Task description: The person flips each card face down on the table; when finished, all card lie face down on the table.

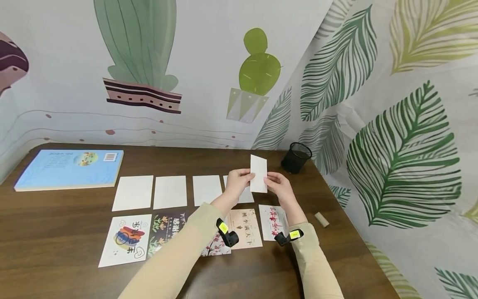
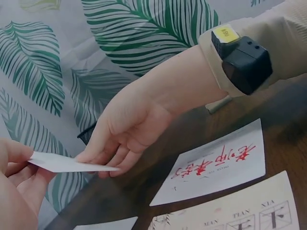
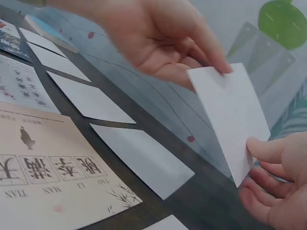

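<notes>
A small white card (image 1: 258, 174) is held up above the far part of the table between both hands. My left hand (image 1: 235, 183) pinches its left edge, thumb on the near face in the head view. On the opposite edge, my right hand (image 1: 281, 189) pinches it between thumb and fingers (image 3: 259, 191). The side facing the head camera looks blank. Behind the left hand, a blank white card (image 1: 245, 197) on the table is partly hidden. Just below the right hand lies a card with red handwritten-style characters (image 1: 271, 222).
Other blank cards (image 1: 169, 192) form a back row. Printed cards (image 1: 125, 240) lie in front, some covered by the left sleeve. A blue book (image 1: 63, 168) lies at the back left. At the back right stands a black mesh cup (image 1: 295, 160); a small beige block (image 1: 321, 219) sits near the right edge.
</notes>
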A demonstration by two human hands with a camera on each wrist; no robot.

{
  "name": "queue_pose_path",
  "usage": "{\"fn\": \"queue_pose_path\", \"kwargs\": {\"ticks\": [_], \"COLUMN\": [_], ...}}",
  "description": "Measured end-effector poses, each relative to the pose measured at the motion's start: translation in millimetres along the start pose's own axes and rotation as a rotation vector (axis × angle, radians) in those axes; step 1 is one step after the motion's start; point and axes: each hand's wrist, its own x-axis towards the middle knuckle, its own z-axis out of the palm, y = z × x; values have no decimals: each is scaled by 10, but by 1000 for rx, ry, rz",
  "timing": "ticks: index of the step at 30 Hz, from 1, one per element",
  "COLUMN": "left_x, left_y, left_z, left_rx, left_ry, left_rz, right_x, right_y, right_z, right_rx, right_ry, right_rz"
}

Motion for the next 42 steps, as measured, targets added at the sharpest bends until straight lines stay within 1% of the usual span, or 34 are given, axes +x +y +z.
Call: {"fn": "queue_pose_path", "kwargs": {"ticks": [3,7,11,16,19,23,29,32,38,42], "left_x": [-1,-6,0,27,37,42,-4,-35,-52,-44], "left_y": [-54,-110,-177,-258,-287,-316,-362,-386,-415,-437], "left_z": [-3,-22,-35,-31,-28,-21,-12,-11,-3,6], "left_rx": [-8,-15,-2,25,26,52,96,108,114,100], "left_ry": [-5,2,16,22,2,-48,-126,-137,-121,-156], "left_rz": [-8,-25,-58,-69,-77,-94,-130,-139,-129,-143], "right_x": [16,32,47,68,93,142,186,186,183,171], "right_y": [28,52,70,98,135,205,296,305,284,262], "right_z": [-35,-71,-104,-146,-187,-263,-343,-353,-346,-335], "right_rx": [37,53,38,-11,-18,-22,-57,-98,-180,-231], "right_ry": [-23,-65,-66,-49,-12,22,52,55,67,98], "right_rz": [44,64,84,111,127,148,194,194,195,202]}}
